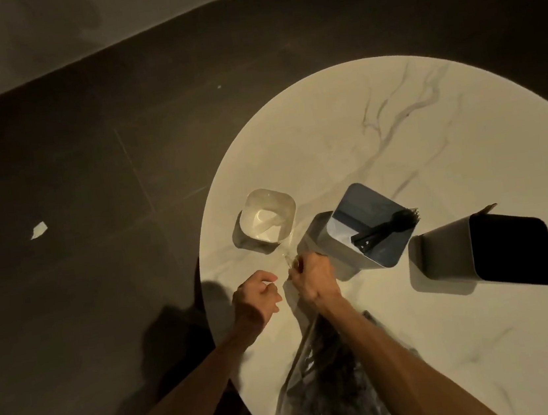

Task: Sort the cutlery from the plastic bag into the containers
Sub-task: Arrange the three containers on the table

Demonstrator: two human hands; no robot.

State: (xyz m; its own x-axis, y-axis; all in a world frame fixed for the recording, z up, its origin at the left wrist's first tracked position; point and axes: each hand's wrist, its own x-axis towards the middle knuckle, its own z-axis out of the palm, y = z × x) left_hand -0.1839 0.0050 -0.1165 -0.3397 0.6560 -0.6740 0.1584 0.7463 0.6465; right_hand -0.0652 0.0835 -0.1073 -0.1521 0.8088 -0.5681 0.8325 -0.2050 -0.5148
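Three tall bins on a round white marble table [428, 126], set in a row from left to right. On the left, a clear bin [268, 216] with a pale inside. In the middle, a grey bin [366, 227] tipped a bit, with black plastic forks [385, 228] inside, their tops poking past its far right rim. On the right, well apart from the hands, a dark bin [498, 250], black inside, too dark to see into. Near the bottom, a clear plastic bag [325, 383] full of dark cutlery, lying on the near side of the table and partly under the right arm. Right hand [312, 280] just in front of the grey bin, fingers curled tight, pinching the top of the bag; also something small and clear at the fingertips, too blurry to name. Left hand [257, 295] just beside the right one, fingers curled in, close to the bag's edge; hard to tell if holding anything. Both hands between the clear bin and the bag. Dark tiled floor [70, 163] all around on the left and far side, with a small white scrap [39, 230] lying on it far to the left.
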